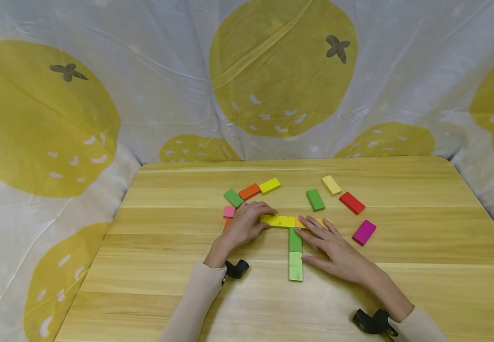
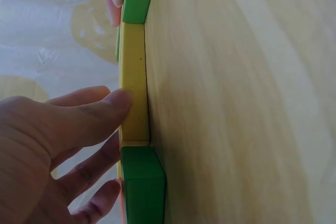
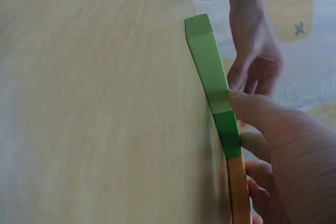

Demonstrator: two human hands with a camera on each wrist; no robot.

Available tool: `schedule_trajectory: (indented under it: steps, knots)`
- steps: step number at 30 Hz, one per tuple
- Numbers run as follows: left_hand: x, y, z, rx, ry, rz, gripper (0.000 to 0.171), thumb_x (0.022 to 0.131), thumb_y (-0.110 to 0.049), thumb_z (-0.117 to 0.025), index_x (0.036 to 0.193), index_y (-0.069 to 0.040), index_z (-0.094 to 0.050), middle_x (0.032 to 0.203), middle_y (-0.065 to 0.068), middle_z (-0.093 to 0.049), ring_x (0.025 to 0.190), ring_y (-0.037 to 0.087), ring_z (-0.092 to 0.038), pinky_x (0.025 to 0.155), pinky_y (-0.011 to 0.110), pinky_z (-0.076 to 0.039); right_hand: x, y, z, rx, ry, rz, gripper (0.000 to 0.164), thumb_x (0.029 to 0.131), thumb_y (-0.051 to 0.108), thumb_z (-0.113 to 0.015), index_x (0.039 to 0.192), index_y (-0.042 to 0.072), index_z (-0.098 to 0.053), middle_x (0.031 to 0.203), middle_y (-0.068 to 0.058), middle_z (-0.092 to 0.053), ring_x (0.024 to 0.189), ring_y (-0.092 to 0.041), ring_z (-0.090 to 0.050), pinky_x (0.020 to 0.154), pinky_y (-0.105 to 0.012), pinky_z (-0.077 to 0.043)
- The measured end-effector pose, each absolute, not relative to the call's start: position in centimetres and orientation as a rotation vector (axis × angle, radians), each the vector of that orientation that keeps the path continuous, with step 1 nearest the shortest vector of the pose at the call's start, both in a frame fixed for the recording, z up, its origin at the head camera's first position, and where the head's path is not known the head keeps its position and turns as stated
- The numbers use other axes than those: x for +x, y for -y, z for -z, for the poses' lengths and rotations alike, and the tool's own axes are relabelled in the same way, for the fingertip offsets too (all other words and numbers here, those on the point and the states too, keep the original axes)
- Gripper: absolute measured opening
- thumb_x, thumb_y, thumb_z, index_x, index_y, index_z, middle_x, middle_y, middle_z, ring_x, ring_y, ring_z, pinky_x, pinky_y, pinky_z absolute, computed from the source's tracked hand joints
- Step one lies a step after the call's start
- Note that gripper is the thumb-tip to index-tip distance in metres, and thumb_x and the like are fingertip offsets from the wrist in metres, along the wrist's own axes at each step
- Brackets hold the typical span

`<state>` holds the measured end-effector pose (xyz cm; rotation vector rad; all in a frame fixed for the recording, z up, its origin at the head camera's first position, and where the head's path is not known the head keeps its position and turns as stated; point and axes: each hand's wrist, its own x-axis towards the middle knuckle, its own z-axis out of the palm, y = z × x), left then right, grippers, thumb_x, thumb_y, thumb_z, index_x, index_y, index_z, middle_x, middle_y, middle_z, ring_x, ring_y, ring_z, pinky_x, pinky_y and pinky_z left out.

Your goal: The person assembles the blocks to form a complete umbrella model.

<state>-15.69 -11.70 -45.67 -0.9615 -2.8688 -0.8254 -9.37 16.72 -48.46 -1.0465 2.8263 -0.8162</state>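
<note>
My left hand [image 1: 247, 223] pinches a yellow block [image 1: 281, 221], its thumb on the near side. At that block's left end, the left wrist view shows a green block [image 2: 144, 182], hidden by the hand from the head view. The fingers of my right hand [image 1: 334, 249] lie outstretched over a light orange block [image 1: 300, 222], which continues the row to the right. Below the row, a dark green block [image 1: 295, 240] and a light green block [image 1: 295, 267] form a stem, with my right thumb at the light green block's side.
Behind my left hand lie a green block [image 1: 233, 197], an orange block [image 1: 249, 191], a yellow block [image 1: 270, 185] and a pink block [image 1: 228, 212]. Green [image 1: 315, 200], cream [image 1: 331, 185], red [image 1: 352, 203] and magenta [image 1: 364, 232] blocks lie scattered at right on the wooden table [image 1: 153, 285].
</note>
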Motion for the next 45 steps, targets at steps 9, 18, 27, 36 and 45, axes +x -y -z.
schedule_trajectory:
  steps: [9,18,27,36,45]
  knots:
    - [-15.7,11.7,45.7,-0.958,2.878,0.818,0.035,0.091,-0.009,-0.079,0.125,-0.012,-0.074,0.124,0.004,-0.074,0.119,0.023,-0.066,0.091,0.039,-0.046,-9.4,-16.8,48.5,-1.057,-2.833,0.82,0.067,0.098,0.042,-0.069,0.157,0.018,-0.048,0.17,-0.008,-0.033,0.158,-0.033,-0.029,0.132,-0.042,-0.005]
    - [-15.5,11.2,45.5,-0.961,2.91,0.787,0.034,0.092,-0.011,-0.078,0.126,-0.012,-0.074,0.126,0.005,-0.073,0.12,0.025,-0.065,0.091,0.04,-0.044,-9.4,-16.9,48.4,-1.055,-2.834,0.811,0.066,0.099,0.043,-0.069,0.157,0.019,-0.047,0.17,-0.007,-0.033,0.158,-0.032,-0.029,0.132,-0.045,-0.008]
    - [-13.2,8.3,45.2,-1.176,2.965,0.638,0.063,0.099,-0.04,-0.07,0.151,-0.008,-0.053,0.16,0.013,-0.047,0.149,0.03,-0.044,0.119,0.051,-0.04,-9.4,-16.9,49.0,-1.107,-2.874,0.832,0.066,0.098,0.04,-0.071,0.155,0.017,-0.049,0.168,-0.009,-0.036,0.156,-0.033,-0.032,0.132,-0.04,-0.005]
    - [-11.1,7.9,45.7,-1.279,3.001,0.456,0.085,0.1,-0.052,-0.062,0.165,-0.01,-0.027,0.174,0.005,-0.021,0.162,0.025,-0.019,0.127,0.051,-0.028,-9.7,-17.3,48.0,-0.982,-2.769,0.972,0.07,0.1,0.04,-0.068,0.16,0.016,-0.042,0.17,-0.01,-0.031,0.158,-0.033,-0.028,0.131,-0.027,0.003]
    - [-10.7,7.3,45.7,-1.332,3.069,0.365,0.085,0.1,-0.058,-0.059,0.166,-0.017,-0.024,0.175,-0.002,-0.014,0.163,0.019,-0.011,0.13,0.053,-0.019,-12.1,-20.5,46.9,-0.748,-3.047,1.032,0.051,0.095,0.015,-0.073,0.142,0.0,-0.06,0.152,-0.023,-0.053,0.141,-0.047,-0.045,0.11,-0.071,-0.033]
